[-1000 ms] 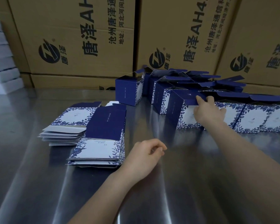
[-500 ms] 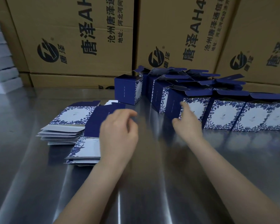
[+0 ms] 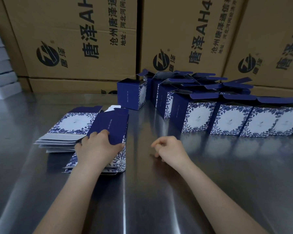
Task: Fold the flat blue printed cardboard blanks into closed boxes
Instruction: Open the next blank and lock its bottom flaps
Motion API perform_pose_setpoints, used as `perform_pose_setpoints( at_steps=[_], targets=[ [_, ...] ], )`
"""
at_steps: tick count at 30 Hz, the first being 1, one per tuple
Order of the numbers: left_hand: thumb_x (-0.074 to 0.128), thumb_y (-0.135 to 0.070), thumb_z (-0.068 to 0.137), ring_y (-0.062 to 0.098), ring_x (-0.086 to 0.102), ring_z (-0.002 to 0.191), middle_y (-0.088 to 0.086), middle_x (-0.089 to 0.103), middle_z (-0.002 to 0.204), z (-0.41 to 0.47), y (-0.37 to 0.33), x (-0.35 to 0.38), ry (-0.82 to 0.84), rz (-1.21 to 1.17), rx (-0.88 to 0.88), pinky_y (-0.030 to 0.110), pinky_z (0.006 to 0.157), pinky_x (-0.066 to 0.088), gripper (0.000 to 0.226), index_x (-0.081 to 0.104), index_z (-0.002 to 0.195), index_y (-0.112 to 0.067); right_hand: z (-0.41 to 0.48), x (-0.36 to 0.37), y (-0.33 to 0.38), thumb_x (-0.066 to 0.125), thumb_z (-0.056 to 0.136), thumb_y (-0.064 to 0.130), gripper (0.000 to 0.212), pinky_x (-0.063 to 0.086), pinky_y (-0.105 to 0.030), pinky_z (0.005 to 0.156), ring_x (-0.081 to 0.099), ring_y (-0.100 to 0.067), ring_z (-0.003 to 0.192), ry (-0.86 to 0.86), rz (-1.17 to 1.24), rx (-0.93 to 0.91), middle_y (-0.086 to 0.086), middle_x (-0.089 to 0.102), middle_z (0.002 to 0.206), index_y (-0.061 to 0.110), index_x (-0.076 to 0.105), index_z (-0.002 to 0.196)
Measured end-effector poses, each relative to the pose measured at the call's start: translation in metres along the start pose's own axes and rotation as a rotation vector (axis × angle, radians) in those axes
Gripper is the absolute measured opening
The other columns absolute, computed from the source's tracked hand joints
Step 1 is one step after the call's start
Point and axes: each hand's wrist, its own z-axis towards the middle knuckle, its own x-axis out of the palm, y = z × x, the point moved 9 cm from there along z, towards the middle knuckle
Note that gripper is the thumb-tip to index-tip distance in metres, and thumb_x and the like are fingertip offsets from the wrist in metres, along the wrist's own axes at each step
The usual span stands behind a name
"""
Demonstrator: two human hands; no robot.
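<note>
Our left hand [image 3: 98,147] lies on the stack of flat blanks [image 3: 119,162] nearest to us. Its fingers [image 3: 100,133] curl onto the dark blue panel of the top blank [image 3: 112,122], and its thumb reaches to that blank's right edge, so the hand grasps the blank across its width. The blank is flat on its stack, and the flowered white and blue end shows under the wrist.

Just to the left of this hand is a second stack of blanks [image 3: 71,123], fanned out a little, with a flowered face on top and grey undersides showing along its near edge.

Our right hand [image 3: 172,149] is well apart from the left, low over the bare metal table [image 3: 159,191]. Its fingers are loosely bent and hold nothing. We cannot tell whether the hand touches the table.

Ahead of the right hand stands a row of folded boxes [image 3: 201,118], side by side with their flowered faces toward us and their top flaps open. More boxes crowd behind that row, also with flaps up. One box [image 3: 131,95] stands alone ahead of the left hand, beyond the stacks, with its top open.

Behind everything is a wall of brown cartons [image 3: 74,39] with black print. Far to the left of the left hand is a pile of white slabs [image 3: 0,73].
</note>
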Motion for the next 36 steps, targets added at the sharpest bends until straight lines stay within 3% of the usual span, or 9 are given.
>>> perform_pose_setpoints(
  at_steps=[4, 12, 16, 20, 24, 27, 30, 33, 36],
  targets=[
    [0.062, -0.073, 0.076, 0.033, 0.042, 0.129, 0.003, 0.051, 0.135, -0.002, -0.004, 0.0, -0.014, 0.024, 0.009, 0.044, 0.104, 0.03, 0.071, 0.05, 0.131, -0.03, -0.001, 0.004, 0.002, 0.054, 0.083, 0.02, 0.025, 0.045, -0.02, 0.058, 0.053, 0.005, 0.041, 0.055, 0.002, -0.029, 0.017, 0.064, 0.053, 0.033, 0.067, 0.066],
    [0.06, -0.049, 0.084, 0.028, 0.058, 0.108, -0.001, 0.063, 0.112, -0.009, -0.016, -0.007, -0.13, -0.016, 0.07, 0.037, 0.089, 0.043, 0.04, 0.059, 0.118, -0.029, -0.001, 0.005, 0.005, 0.053, 0.082, 0.018, 0.029, 0.042, -0.018, 0.056, 0.052, 0.005, 0.042, 0.07, -0.024, -0.058, 0.017, 0.063, 0.052, 0.036, 0.065, 0.063],
    [0.059, -0.043, 0.086, 0.029, 0.052, 0.084, 0.0, 0.058, 0.089, -0.012, -0.02, -0.012, -0.189, -0.036, 0.086, 0.032, 0.072, 0.04, 0.03, 0.063, 0.106, -0.022, -0.001, 0.007, 0.006, 0.052, 0.082, 0.02, 0.029, 0.043, -0.018, 0.056, 0.054, 0.006, 0.047, 0.08, -0.056, -0.065, 0.022, 0.061, 0.052, 0.038, 0.065, 0.064],
    [0.061, -0.041, 0.086, 0.029, 0.053, 0.081, 0.001, 0.064, 0.091, -0.015, -0.024, -0.012, -0.195, -0.039, 0.13, 0.031, 0.067, 0.039, 0.026, 0.062, 0.104, -0.022, -0.002, 0.004, 0.009, 0.053, 0.084, 0.021, 0.03, 0.033, -0.003, 0.049, 0.054, 0.012, 0.055, 0.068, -0.097, -0.094, 0.028, 0.057, 0.049, 0.04, 0.064, 0.064],
    [0.067, -0.047, 0.082, 0.025, 0.05, 0.081, -0.003, 0.061, 0.093, -0.017, -0.027, -0.01, -0.129, -0.031, 0.128, 0.029, 0.066, 0.036, 0.033, 0.061, 0.109, -0.028, -0.003, 0.004, 0.01, 0.053, 0.084, 0.021, 0.03, 0.034, -0.004, 0.049, 0.055, 0.012, 0.057, 0.067, -0.099, -0.102, 0.03, 0.057, 0.05, 0.041, 0.064, 0.064],
    [0.067, -0.051, 0.08, 0.023, 0.051, 0.088, -0.004, 0.058, 0.099, -0.02, -0.031, -0.005, -0.055, -0.029, 0.141, 0.03, 0.069, 0.036, 0.043, 0.057, 0.118, -0.034, -0.002, 0.005, 0.009, 0.053, 0.084, 0.022, 0.03, 0.036, -0.007, 0.052, 0.056, 0.01, 0.059, 0.067, -0.088, -0.099, 0.026, 0.059, 0.052, 0.042, 0.064, 0.064],
    [0.066, -0.052, 0.078, 0.027, 0.047, 0.125, -0.002, 0.051, 0.139, -0.022, -0.038, 0.013, 0.108, 0.038, 0.206, 0.036, 0.09, 0.043, 0.064, 0.045, 0.137, -0.039, -0.002, 0.006, 0.009, 0.053, 0.084, 0.022, 0.029, 0.04, -0.009, 0.055, 0.058, 0.006, 0.06, 0.064, -0.071, -0.107, 0.021, 0.06, 0.057, 0.043, 0.064, 0.066],
    [0.061, -0.048, 0.081, 0.037, 0.01, 0.151, 0.007, 0.013, 0.165, -0.029, -0.046, 0.031, 0.236, 0.137, 0.228, 0.051, 0.116, 0.021, 0.077, 0.024, 0.149, -0.042, -0.004, 0.007, 0.01, 0.053, 0.085, 0.018, 0.026, 0.05, -0.019, 0.06, 0.055, 0.0, 0.054, 0.06, 0.045, -0.092, 0.015, 0.063, 0.069, 0.04, 0.068, 0.085],
    [0.058, -0.041, 0.084, 0.036, 0.005, 0.152, 0.005, 0.012, 0.166, -0.034, -0.054, 0.029, 0.201, 0.051, 0.221, 0.063, 0.116, 0.014, 0.07, 0.029, 0.148, -0.042, -0.005, 0.008, 0.008, 0.051, 0.09, 0.01, 0.031, 0.046, -0.021, 0.042, 0.058, -0.009, 0.049, 0.078, 0.3, -0.006, 0.003, 0.069, 0.09, 0.026, 0.064, 0.113]
  ],
)
